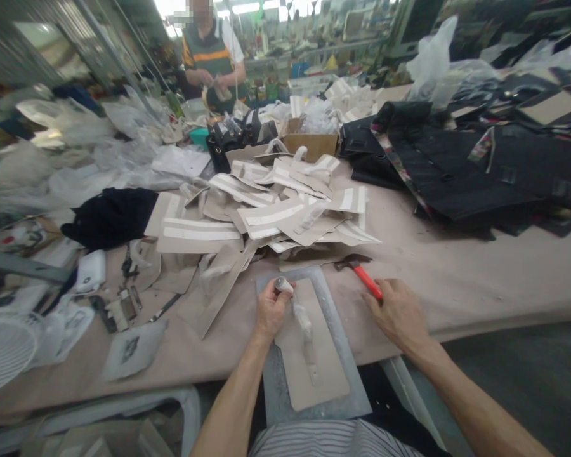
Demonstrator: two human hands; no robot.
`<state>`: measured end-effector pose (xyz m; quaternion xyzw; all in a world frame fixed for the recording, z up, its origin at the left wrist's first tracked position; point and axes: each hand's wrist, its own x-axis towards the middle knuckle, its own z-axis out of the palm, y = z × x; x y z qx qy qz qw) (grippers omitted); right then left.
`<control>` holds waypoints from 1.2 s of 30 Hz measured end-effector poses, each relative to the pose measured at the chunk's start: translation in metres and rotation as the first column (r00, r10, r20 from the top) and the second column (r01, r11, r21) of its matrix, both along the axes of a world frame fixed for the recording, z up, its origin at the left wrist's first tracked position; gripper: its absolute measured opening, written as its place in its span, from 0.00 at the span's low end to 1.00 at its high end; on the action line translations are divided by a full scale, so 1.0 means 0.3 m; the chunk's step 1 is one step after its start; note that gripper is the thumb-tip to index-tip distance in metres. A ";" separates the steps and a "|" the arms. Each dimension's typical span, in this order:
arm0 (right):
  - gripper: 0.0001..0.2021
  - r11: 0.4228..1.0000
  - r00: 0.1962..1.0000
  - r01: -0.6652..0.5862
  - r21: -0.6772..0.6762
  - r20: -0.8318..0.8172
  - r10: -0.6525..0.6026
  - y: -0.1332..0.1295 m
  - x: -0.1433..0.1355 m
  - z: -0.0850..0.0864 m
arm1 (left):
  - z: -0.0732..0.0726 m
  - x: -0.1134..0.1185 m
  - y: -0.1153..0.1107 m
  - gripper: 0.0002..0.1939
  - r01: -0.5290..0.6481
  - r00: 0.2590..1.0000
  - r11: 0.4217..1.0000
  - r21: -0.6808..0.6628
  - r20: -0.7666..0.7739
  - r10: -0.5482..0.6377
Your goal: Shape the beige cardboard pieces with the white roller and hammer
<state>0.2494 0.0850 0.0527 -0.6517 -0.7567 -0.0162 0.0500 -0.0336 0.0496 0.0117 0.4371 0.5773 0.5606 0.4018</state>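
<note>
Claw hammer (365, 278), one: right of the grey slab (337, 317), head pointing away and leftward, long axis slanting back into my right hand (400, 314), which grips and hides its butt. Beige panel (326, 358), one: lengthwise on the slab. My left hand (271, 310), well apart, pinches a pale cylinder (283, 285), identity unclear.

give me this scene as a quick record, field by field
left hand: grips a pale cylindrical piece at the panel's far end
right hand: on the red handle of a hammer
panel: beige, lying on a grey board
beyond the board: heap of beige panels with white strips
right side: black fabric pieces
background: another person, hands raised together
</note>
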 end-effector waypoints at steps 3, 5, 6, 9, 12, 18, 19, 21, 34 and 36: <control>0.16 0.986 0.995 0.084 -0.144 0.069 -0.075 0.027 0.074 -0.037 | 0.008 0.007 0.002 0.14 -0.012 1.000 1.000 -0.006 -0.001 0.012; 0.14 0.969 0.995 0.101 -0.226 0.047 -0.093 0.034 0.089 -0.060 | 0.013 0.012 0.002 0.14 -0.017 1.000 1.000 -0.011 -0.016 0.017; 0.13 0.961 0.994 0.107 -0.256 0.002 -0.110 0.037 0.091 -0.067 | 0.015 0.014 0.001 0.13 -0.014 1.000 1.000 -0.014 -0.023 0.014; 0.08 0.934 0.968 0.113 -0.339 -0.174 -0.181 0.057 0.081 -0.063 | 0.015 0.017 0.001 0.12 0.006 0.999 1.000 -0.020 -0.051 -0.007; 0.04 0.799 0.771 0.039 -0.600 -0.491 -0.405 0.078 0.056 -0.024 | 0.013 0.016 0.004 0.11 0.024 0.994 0.999 -0.025 -0.107 -0.026; 0.08 0.691 0.440 -0.198 -0.696 -0.692 -0.571 0.018 -0.047 0.136 | 0.019 0.009 0.014 0.08 0.105 0.966 0.994 0.006 -0.238 -0.100; 0.09 0.753 0.452 -0.215 -0.622 -0.747 -0.488 -0.003 -0.068 0.169 | 0.020 0.010 0.013 0.07 0.113 0.960 0.993 0.019 -0.258 -0.104; 0.12 0.890 0.533 -0.251 -0.381 -0.822 -0.201 -0.041 -0.109 0.224 | 0.020 0.012 0.008 0.07 0.126 0.949 0.991 0.047 -0.296 -0.106; 0.12 0.874 0.781 -0.251 0.416 -0.446 0.437 -0.033 -0.198 0.527 | 0.010 0.017 -0.003 0.08 0.140 0.929 0.988 0.070 -0.354 -0.107; 0.13 0.886 0.786 -0.134 0.444 -0.497 0.367 -0.051 -0.211 0.522 | 0.014 0.018 -0.005 0.08 0.139 0.932 0.988 0.060 -0.345 -0.110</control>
